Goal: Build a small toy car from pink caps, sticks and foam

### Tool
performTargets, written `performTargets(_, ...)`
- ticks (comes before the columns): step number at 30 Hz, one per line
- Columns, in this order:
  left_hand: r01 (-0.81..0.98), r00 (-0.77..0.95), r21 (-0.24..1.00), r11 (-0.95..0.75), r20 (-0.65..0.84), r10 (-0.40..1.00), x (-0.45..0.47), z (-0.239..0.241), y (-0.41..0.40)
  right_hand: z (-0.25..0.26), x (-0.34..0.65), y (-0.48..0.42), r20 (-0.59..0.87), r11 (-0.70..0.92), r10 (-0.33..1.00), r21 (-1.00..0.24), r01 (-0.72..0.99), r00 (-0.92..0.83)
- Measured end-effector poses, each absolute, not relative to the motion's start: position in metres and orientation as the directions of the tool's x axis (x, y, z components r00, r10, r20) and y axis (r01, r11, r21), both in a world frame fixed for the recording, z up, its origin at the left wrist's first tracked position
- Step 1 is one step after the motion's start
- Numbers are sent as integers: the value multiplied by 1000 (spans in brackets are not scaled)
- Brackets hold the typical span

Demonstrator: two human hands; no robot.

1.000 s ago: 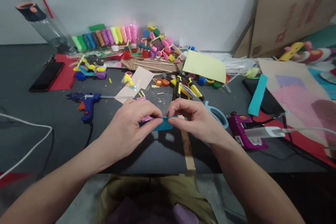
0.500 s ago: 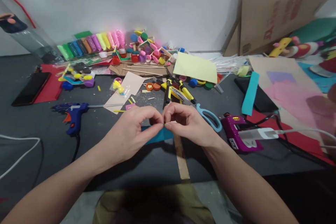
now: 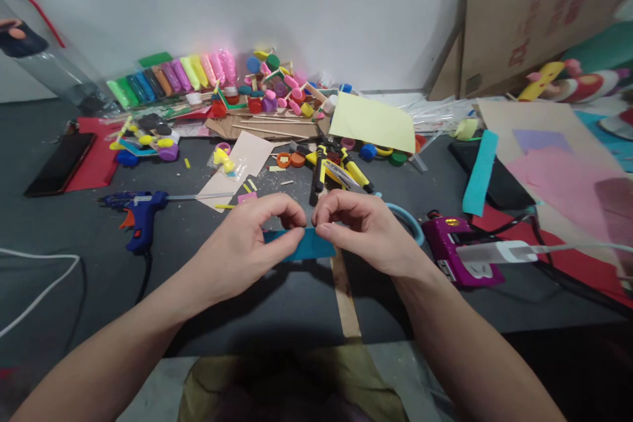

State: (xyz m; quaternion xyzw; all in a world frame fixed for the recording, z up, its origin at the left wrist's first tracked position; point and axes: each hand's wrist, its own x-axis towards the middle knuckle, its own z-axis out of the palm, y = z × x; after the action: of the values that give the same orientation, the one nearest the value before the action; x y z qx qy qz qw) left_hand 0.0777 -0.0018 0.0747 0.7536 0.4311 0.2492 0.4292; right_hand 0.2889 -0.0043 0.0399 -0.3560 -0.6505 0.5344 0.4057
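Note:
Between my hands is a strip of blue paper [image 3: 312, 247], held by its upper edge just above the dark table. My left hand [image 3: 252, 231] pinches that edge between thumb and fingers. Close beside it, my right hand [image 3: 359, 231] pinches the same edge, with a small gap between the two sets of fingertips. Part of the strip is hidden behind my left fingers. Under the right hand a narrow tan strip [image 3: 346, 300] runs toward the table's front edge. Light-blue-handled scissors [image 3: 408, 221] lie just beyond my right hand, partly covered by it.
A blue glue gun [image 3: 141, 214] lies at left, its cord trailing forward. Yellow-and-black pliers [image 3: 321, 168] lie beyond my hands. At right are a purple box [image 3: 440, 250] with a white plug and a turquoise strip [image 3: 481, 175]. Colourful clay packs [image 3: 173, 76] line the back.
My fingertips have moved slightly apart along the paper's upper edge, and more of the blue strip shows between them. The view has shifted a little.

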Motion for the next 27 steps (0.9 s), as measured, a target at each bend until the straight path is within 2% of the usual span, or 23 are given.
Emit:
performTargets(3, 445, 510, 852, -275, 11, 860, 80, 76, -3, 40, 285, -5, 139, 159, 897, -987, 12, -419)
performTargets(10, 424, 508, 893, -150, -98, 856, 83, 79, -3, 38, 281, -8, 138, 132, 895, -990, -45, -425)
performTargets(16, 383, 530, 908, -168, -67, 845, 82, 78, -4, 39, 284, -7, 130, 102, 897, -991, -88, -423)
performTargets(22, 372, 510, 919, -132, -83, 856, 76, 80, 0, 38, 293, -4, 121, 59, 922, -983, -174, -368)
performTargets(27, 371, 472, 924, -89, -105, 876, 68, 79, 2, 38, 299, -1, 142, 92, 948, -979, -182, -286)
